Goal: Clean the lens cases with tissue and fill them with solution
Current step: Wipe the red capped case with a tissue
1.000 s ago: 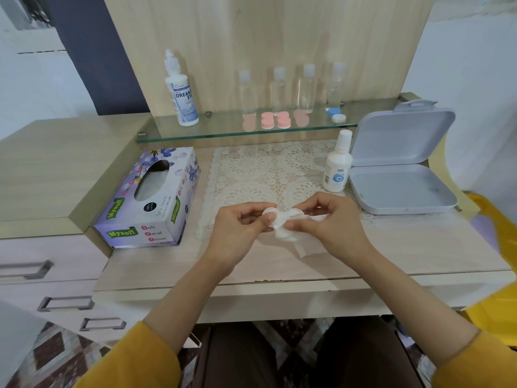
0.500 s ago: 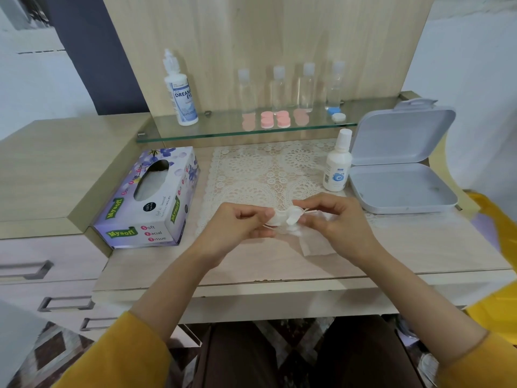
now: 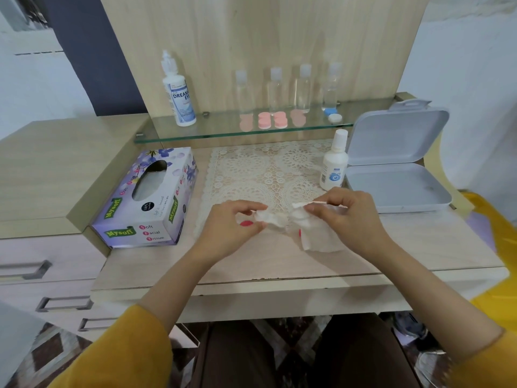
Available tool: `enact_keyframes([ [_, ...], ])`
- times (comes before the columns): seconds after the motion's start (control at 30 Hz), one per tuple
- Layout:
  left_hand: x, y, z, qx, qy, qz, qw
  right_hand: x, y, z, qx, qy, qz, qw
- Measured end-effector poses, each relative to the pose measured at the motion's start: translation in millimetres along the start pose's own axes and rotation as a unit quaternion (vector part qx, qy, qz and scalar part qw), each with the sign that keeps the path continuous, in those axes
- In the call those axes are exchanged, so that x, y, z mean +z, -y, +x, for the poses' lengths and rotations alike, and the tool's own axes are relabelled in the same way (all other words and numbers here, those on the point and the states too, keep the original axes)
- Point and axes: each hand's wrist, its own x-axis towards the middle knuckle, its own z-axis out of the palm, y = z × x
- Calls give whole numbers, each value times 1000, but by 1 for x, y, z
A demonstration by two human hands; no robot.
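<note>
One lens case (image 3: 270,219) between left hand (image 3: 232,226), pinching it, and right hand (image 3: 351,217), pinching tissue (image 3: 319,238).

Your way forward lies open over the lace mat (image 3: 265,169), tissue box (image 3: 145,197) walling your left, small white bottle (image 3: 334,163) and open grey case (image 3: 397,189) on your right, glass shelf (image 3: 223,130) overhanging the back of the worktop (image 3: 279,263).

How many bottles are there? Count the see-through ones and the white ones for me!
Clear bottles: 4
White bottles: 2
Total: 6
</note>
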Motion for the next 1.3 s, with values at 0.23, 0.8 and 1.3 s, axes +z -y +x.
enact_keyframes([
  [0.23, 12, 9, 3, 86, 4, 157, 984, -1, -2, -4, -4, 31, -32, 999],
  [0.8, -2, -21, -24, -25, 36, -247, 968, 15, 20, -9, 16, 95, 107, 990],
  [1.3, -39, -10, -62, -97, -64, -383, 916, 72, 19, -33, -253, 38, -60, 965],
])
